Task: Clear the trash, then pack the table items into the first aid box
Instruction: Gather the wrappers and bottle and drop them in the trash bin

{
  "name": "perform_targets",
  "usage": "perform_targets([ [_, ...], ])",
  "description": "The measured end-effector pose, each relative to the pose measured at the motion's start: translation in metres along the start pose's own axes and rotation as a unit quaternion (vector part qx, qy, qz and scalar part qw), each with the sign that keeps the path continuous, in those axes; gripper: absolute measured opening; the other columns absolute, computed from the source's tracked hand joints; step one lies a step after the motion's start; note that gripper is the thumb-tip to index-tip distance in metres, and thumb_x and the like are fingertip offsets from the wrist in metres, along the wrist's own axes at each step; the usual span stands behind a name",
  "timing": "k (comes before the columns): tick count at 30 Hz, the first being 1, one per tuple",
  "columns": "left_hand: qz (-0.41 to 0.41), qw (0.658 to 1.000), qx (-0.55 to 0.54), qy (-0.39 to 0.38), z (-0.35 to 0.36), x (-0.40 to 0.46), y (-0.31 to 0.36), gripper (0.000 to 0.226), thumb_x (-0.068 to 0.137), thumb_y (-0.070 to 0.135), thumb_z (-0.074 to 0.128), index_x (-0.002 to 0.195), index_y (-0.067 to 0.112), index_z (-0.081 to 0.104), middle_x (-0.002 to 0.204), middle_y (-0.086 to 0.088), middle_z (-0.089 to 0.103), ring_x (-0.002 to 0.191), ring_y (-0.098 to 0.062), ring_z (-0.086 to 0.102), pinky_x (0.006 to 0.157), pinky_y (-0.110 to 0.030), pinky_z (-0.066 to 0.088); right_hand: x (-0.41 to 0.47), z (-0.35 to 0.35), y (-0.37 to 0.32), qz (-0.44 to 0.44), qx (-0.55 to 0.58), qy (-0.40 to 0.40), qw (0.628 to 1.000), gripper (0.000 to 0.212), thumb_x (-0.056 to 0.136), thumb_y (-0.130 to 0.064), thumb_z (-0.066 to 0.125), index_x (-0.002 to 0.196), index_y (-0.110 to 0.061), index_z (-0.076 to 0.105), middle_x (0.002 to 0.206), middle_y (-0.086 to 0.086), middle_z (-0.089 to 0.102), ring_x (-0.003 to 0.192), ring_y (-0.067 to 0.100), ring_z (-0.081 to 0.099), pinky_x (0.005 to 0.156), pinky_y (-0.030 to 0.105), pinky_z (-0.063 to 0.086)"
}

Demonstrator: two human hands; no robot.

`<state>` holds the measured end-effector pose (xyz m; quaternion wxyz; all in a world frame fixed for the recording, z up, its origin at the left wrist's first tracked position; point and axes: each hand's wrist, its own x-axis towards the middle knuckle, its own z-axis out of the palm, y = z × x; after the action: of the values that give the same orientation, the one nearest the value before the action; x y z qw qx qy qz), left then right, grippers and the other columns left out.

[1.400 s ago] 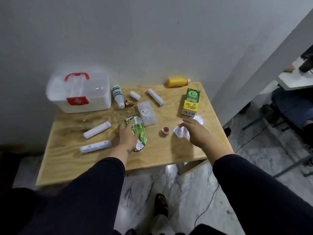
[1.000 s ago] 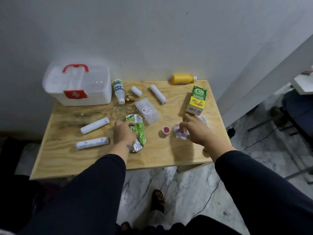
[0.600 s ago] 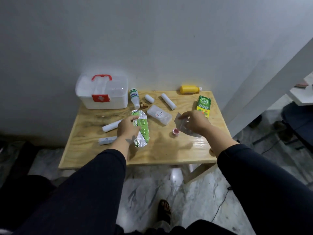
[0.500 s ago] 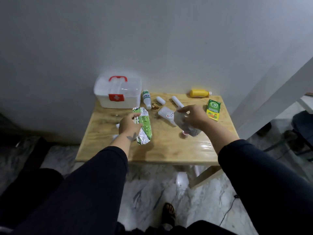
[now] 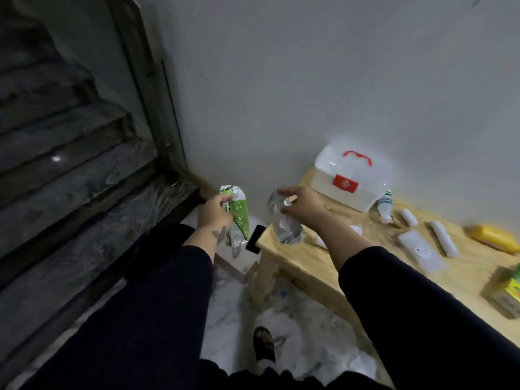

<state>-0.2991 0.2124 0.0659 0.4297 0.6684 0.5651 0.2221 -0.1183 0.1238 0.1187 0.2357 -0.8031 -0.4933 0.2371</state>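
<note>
Head view shows your left hand (image 5: 215,213) clamped around the green foil wrapper (image 5: 238,218), and your right hand (image 5: 302,205) pinched shut on the crumpled clear plastic (image 5: 284,223). Half a second ago both pieces hung over the middle of the table (image 5: 323,266); now you have turned left, and the wrapper is past the table's left edge, over the floor beside the stairs (image 5: 70,170), while the plastic hangs at the corner. That suggests the trash is leaving the work area, though no bin shows here. The first aid box (image 5: 351,178) sits closed at the table's back, with the small white bottle (image 5: 385,205), gauze rolls (image 5: 443,240), flat packet (image 5: 422,253) and yellow bottle (image 5: 495,239) unpacked beside it, so packing has yet to begin.
</note>
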Motion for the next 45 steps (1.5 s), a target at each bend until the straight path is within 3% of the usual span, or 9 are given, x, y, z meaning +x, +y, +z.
perform_targets([
  [7,-0.117,0.989,-0.020,0.086,-0.059,0.042,-0.063,0.044,0.081,0.005,0.068,0.124,0.015,0.061,0.130,-0.011,0.060,0.117,-0.027,0.057,0.089,-0.027,0.043,0.089,0.076,-0.066,-0.091,-0.013,-0.121,0.988,0.049,0.078,-0.005,0.069,0.125,-0.014,0.062,0.125,0.008,0.065,0.114,0.023,0.060,0.092,0.025,0.045],
  [12,-0.182,0.973,-0.038,0.134,-0.077,0.060,-0.113,0.045,0.083,0.000,0.064,0.125,0.017,0.061,0.128,-0.010,0.061,0.086,-0.016,0.056,0.072,-0.020,0.040,0.131,0.140,-0.099,-0.109,-0.004,-0.206,0.972,0.049,0.077,-0.005,0.071,0.125,-0.014,0.062,0.108,0.012,0.067,0.093,0.019,0.061,0.089,0.029,0.048],
  [15,-0.218,0.966,-0.043,0.134,-0.083,0.071,-0.151,0.043,0.086,0.000,0.061,0.126,0.016,0.060,0.131,-0.010,0.059,0.076,-0.012,0.054,0.071,-0.023,0.041,0.150,0.183,-0.108,-0.110,0.000,-0.233,0.966,0.050,0.078,-0.004,0.070,0.127,-0.012,0.060,0.120,0.009,0.066,0.103,0.020,0.062,0.087,0.020,0.043],
  [21,-0.277,0.951,-0.052,0.125,-0.084,0.122,-0.233,0.043,0.088,0.000,0.061,0.125,0.021,0.059,0.075,0.014,0.049,0.061,-0.019,0.054,0.066,-0.042,0.054,0.187,0.285,-0.106,-0.076,0.026,-0.247,0.966,0.044,0.081,-0.002,0.062,0.122,-0.017,0.064,0.083,0.005,0.064,0.046,0.010,0.044,0.055,0.024,0.040],
  [27,-0.277,0.952,-0.064,0.114,-0.052,0.181,-0.329,0.041,0.089,0.003,0.058,0.125,0.021,0.059,0.122,-0.005,0.063,0.065,0.002,0.052,0.049,-0.007,0.038,0.230,0.397,-0.076,-0.020,0.017,-0.246,0.969,0.046,0.084,-0.004,0.057,0.126,-0.023,0.059,0.060,-0.007,0.052,0.045,0.009,0.043,0.036,0.007,0.033],
  [31,-0.298,0.951,-0.062,0.059,-0.033,0.201,-0.375,0.039,0.095,0.011,0.053,0.132,0.022,0.054,0.133,-0.006,0.057,0.104,-0.020,0.060,0.071,-0.018,0.041,0.247,0.445,-0.054,0.017,0.007,-0.316,0.949,0.052,0.088,-0.006,0.059,0.137,-0.020,0.049,0.104,0.014,0.069,0.092,0.029,0.065,0.073,0.034,0.054],
  [34,-0.306,0.951,-0.051,0.008,-0.029,0.205,-0.396,0.041,0.096,0.012,0.053,0.134,0.024,0.052,0.138,-0.005,0.053,0.082,-0.008,0.060,0.059,-0.014,0.043,0.256,0.461,-0.042,0.030,-0.003,-0.371,0.928,0.052,0.089,-0.008,0.062,0.138,-0.016,0.047,0.139,0.009,0.053,0.125,0.025,0.053,0.093,0.031,0.047],
  [38,-0.303,0.952,-0.026,-0.028,-0.034,0.209,-0.394,0.044,0.093,0.013,0.057,0.135,0.024,0.052,0.140,-0.004,0.053,0.121,-0.022,0.055,0.081,-0.019,0.041,0.259,0.460,-0.043,0.032,-0.025,-0.385,0.922,0.050,0.088,-0.009,0.065,0.135,-0.016,0.050,0.137,0.009,0.054,0.126,0.023,0.052,0.101,0.032,0.045],
  [45,-0.261,0.964,0.000,-0.055,-0.077,0.217,-0.315,0.043,0.095,0.010,0.054,0.136,0.018,0.050,0.139,-0.007,0.052,0.120,-0.026,0.053,0.086,-0.027,0.043,0.251,0.390,-0.084,0.002,-0.067,-0.387,0.920,0.049,0.088,-0.013,0.063,0.136,-0.019,0.049,0.135,0.009,0.056,0.115,0.024,0.059,0.092,0.029,0.049],
])
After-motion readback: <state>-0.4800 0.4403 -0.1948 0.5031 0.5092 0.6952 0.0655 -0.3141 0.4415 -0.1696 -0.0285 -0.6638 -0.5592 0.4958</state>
